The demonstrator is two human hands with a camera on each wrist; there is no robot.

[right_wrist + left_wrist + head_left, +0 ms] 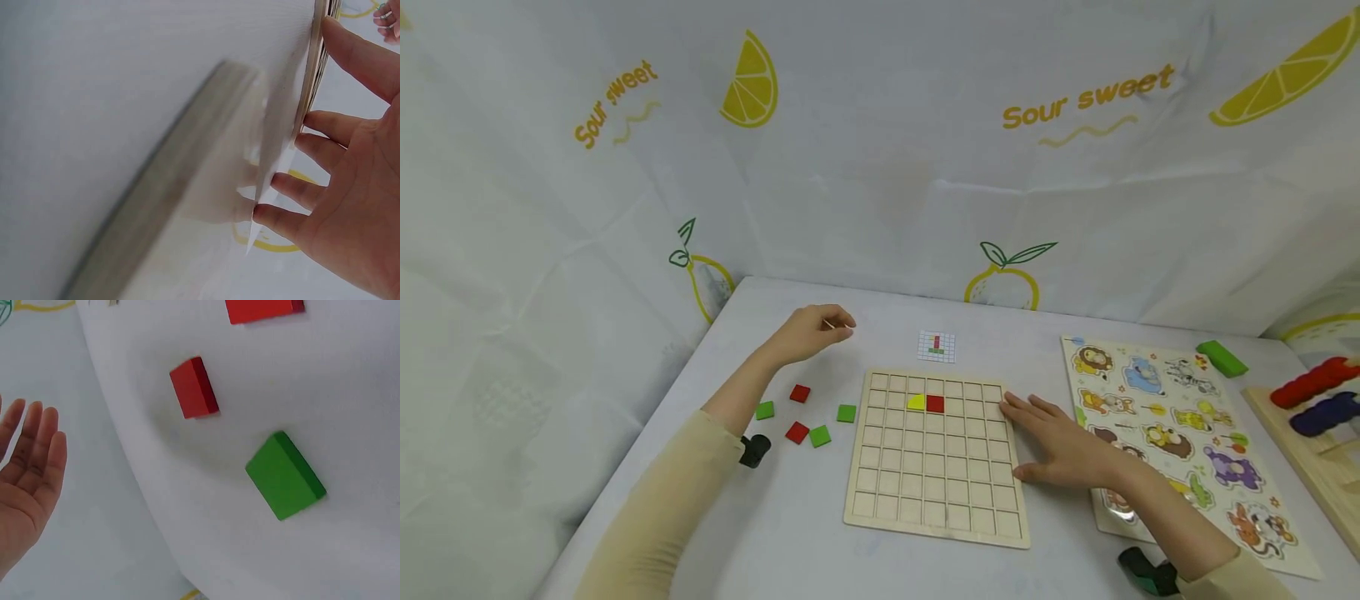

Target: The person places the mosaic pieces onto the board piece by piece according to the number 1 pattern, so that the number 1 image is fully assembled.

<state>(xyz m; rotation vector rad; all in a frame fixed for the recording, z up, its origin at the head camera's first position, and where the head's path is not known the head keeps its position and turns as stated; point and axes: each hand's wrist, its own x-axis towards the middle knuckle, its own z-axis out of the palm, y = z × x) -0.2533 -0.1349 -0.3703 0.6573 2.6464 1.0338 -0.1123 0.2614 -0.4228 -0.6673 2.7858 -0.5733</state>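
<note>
White tabletop (pixel 850 571); left hand (pixel 815 331) relaxed; right hand (pixel 1058 443), spread, touches grid board (pixel 936 467); bead rack (pixel 1326 414) cropped.

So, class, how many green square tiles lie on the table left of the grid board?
3: one green tile beside the grid board, a second green tile just right of a red tile, a third green tile farthest left, near the left arm. That arm could hide others.

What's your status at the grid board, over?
Left hand hovering, nothing visible in it. Right hand touching right edge of grid board. Board holds yellow piece, red tile. Nothing seen blocking; loose tiles lie left.
</note>
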